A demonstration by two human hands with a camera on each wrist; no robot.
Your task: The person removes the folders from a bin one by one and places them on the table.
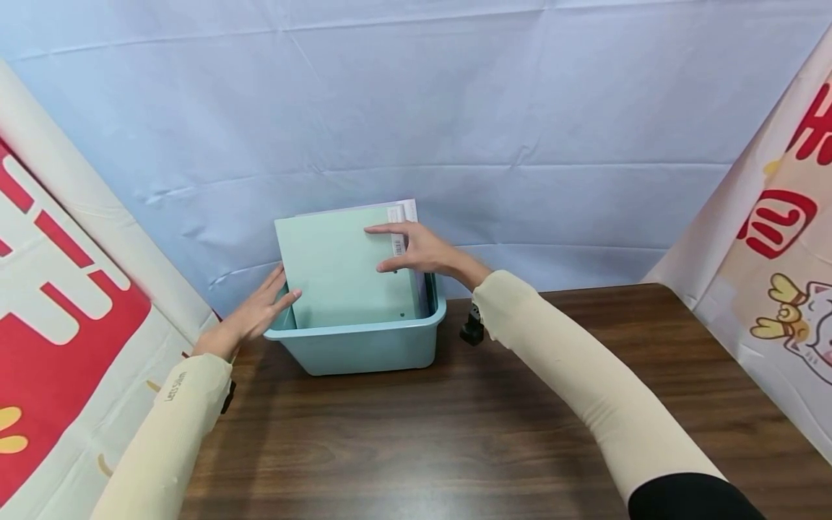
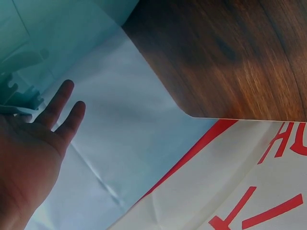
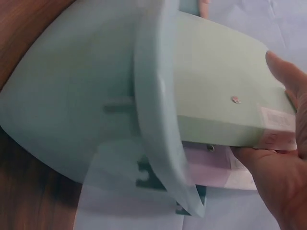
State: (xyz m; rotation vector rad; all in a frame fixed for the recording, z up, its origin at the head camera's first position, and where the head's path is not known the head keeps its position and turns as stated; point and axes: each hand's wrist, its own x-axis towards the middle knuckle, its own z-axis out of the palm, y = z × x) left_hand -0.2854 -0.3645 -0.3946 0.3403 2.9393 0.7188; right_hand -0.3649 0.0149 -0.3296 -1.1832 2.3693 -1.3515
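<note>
A light green binder (image 1: 338, 274) stands upright, leaning slightly back, in a pale blue plastic basin (image 1: 364, 350). Behind it is a lilac binder (image 3: 206, 163), mostly hidden. My right hand (image 1: 422, 249) holds the green binder at its upper right edge, beside a white label. In the right wrist view, its thumb lies over the front cover and part of the hand reaches behind the spine. My left hand (image 1: 256, 310) rests at the basin's left end, fingers stretched out. Two straight fingers (image 2: 60, 103) show in the left wrist view; the others are partly hidden.
The basin stands on a dark wooden table (image 1: 416, 440), close to the pale blue cloth backdrop (image 1: 455, 130). Printed cloths with red shapes hang at the left (image 1: 71, 325) and right (image 1: 773, 289). Toothed teal plastic (image 3: 151, 177) shows by the basin's rim.
</note>
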